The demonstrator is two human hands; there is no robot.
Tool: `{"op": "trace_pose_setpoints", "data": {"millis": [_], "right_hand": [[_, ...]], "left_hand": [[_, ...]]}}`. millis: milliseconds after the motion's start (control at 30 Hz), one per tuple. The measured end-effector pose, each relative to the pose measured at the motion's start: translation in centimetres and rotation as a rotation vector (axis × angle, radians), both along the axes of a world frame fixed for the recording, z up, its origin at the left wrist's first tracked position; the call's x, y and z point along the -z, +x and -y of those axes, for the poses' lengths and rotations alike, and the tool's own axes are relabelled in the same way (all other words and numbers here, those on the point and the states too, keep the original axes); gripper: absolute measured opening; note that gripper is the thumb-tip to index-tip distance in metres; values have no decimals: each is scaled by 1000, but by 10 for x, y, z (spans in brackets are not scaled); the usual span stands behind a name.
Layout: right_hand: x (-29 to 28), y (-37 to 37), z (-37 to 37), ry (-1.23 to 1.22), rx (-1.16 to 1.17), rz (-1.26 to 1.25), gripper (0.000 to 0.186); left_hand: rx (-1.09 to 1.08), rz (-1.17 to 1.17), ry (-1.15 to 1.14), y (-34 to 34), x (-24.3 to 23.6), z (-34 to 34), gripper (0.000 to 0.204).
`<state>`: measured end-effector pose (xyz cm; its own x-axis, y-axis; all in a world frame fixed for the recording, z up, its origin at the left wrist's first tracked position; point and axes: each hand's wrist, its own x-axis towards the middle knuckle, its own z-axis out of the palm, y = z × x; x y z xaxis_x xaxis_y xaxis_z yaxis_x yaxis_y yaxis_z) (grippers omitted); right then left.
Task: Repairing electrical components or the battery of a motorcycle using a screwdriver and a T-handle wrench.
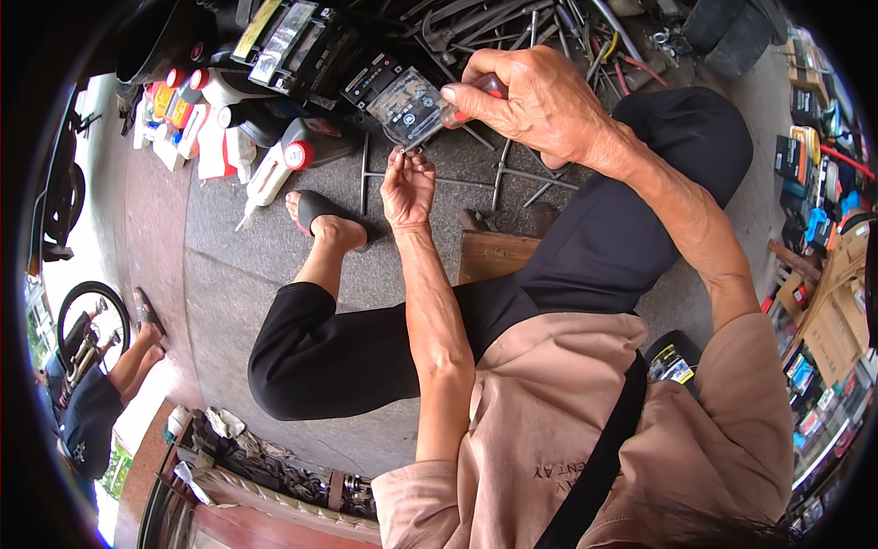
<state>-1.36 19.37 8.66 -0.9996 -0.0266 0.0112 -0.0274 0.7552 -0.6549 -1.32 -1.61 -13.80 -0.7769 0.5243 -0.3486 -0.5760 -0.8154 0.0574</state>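
My right hand (523, 108) is closed around a red and clear screwdriver handle (490, 88), its shaft (427, 135) slanting down-left toward my left hand (410, 188). The fingertips of my left hand pinch a small metal piece (401, 152) at the shaft's end, too small to make out. Behind this meeting point lies a battery (408, 101) with a scuffed top, beside a black battery (370, 80). Below and around them, T-handle wrenches (366, 169) rest on the concrete floor. A wooden box (485, 256) sits between my legs.
Oil bottles (297, 157) stand at upper left; loose tools (462, 27) pile at the top. At far left another person (128, 371) is by a bicycle wheel (96, 291). Shelved boxes (828, 329) line the right. A tray of greasy parts (247, 457) lies lower left.
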Motion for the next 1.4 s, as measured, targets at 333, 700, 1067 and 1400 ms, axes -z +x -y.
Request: {"op": "trace_pose_setpoints", "data": {"millis": [333, 700, 1067, 1400], "right_hand": [[-3, 1, 1, -28, -7, -4, 36], [2, 1, 0, -48, -12, -44, 31], [8, 3, 2, -34, -44, -63, 30], [13, 3, 4, 32, -194, -95, 28]], "left_hand": [[-20, 53, -80, -1, -3, 3, 18], [-63, 74, -82, -2, -1, 2, 19], [-63, 13, -78, -2, -5, 4, 19], [-11, 29, -151, -1, 3, 12, 19]]}}
